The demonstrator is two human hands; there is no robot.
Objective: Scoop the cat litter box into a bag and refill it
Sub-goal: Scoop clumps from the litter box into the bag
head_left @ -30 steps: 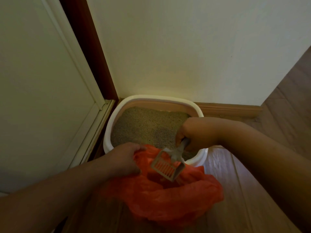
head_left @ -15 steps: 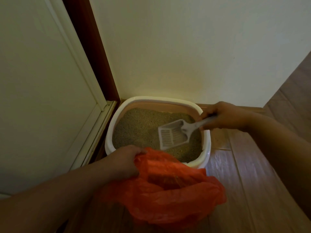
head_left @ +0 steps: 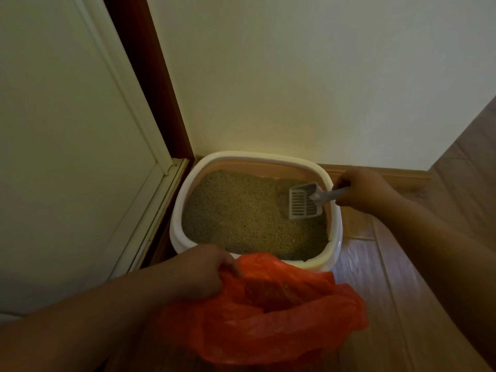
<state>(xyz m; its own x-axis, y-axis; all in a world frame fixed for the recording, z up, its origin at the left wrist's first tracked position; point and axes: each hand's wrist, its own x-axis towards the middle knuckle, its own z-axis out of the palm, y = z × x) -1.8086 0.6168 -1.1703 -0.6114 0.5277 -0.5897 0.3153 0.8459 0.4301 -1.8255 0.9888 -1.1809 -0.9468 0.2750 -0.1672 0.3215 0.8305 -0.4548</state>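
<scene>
It's dim where I'm crouched, everything washed in a yellow-green cast. The wall [head_left: 308,76] is brightest just above the litter box [head_left: 257,155], fading to grey higher up. A pale sheen lies on the floorboards [head_left: 357,264] to my right; the light perhaps comes from that side. My forearms are dark and soft at the lower edges. The door frame [head_left: 150,84] bows from the wide lens.

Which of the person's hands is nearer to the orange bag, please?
The left. The left hand grips the orange bag at its near-left edge, while the right hand holds the scoop over the litter box, beyond the bag.
</scene>
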